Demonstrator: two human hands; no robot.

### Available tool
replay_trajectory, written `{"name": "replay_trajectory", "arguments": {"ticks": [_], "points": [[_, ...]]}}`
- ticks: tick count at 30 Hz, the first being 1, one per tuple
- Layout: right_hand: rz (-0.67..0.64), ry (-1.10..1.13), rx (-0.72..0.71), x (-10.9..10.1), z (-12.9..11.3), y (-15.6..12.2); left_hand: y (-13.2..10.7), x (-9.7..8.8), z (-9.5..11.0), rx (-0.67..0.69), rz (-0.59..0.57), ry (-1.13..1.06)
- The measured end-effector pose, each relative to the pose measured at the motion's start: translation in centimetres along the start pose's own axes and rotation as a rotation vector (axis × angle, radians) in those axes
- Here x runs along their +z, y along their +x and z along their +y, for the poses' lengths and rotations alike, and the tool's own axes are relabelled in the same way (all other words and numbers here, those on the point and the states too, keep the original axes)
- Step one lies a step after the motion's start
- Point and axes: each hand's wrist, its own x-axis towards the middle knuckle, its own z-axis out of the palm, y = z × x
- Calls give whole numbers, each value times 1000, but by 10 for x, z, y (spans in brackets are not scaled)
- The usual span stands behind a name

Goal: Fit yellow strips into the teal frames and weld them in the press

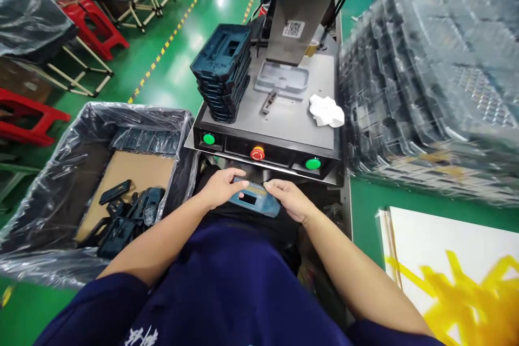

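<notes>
Fingers (240, 186) of left hand (219, 190) and right hand (292, 201) grip blue casing (263, 204); QR-code label (293, 28) on machine (284, 124).

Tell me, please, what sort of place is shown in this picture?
Most likely a factory workshop: there is a machine with two green buttons and a red button, a stack of similar dark blue parts, and a plastic-lined bin holding loose parts.
</notes>
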Motion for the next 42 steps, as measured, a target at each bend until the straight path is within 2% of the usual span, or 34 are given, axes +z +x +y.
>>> {"name": "replay_trajectory", "arguments": {"ticks": [4,8,12,15,19,23,26,30,32,35,42], "points": [[76,-322,-158,-1,14,4,-1,-3,-11,-99,-16,30],[128,-513,-180,3,16,3,-4,-3,-15,-143,3,84],[157,-611,-199,7,13,2,-5,-1,-11,-162,55,180],[186,-580,-222,11,19,3,-7,2,-7,-95,117,352],[186,-411,-269,19,32,7,-11,15,-1,58,257,683],[176,-277,-302,25,38,5,-12,20,2,100,266,772],[172,-80,-218,24,36,5,-8,12,-1,110,239,667],[151,172,-104,22,28,7,-5,-1,-7,34,200,250],[138,206,-77,22,25,7,-6,-3,-8,-11,193,30],[129,216,-63,22,20,6,-9,-4,-5,-47,178,-179],[105,154,-93,18,24,7,-13,-5,0,-100,175,-348]]}}
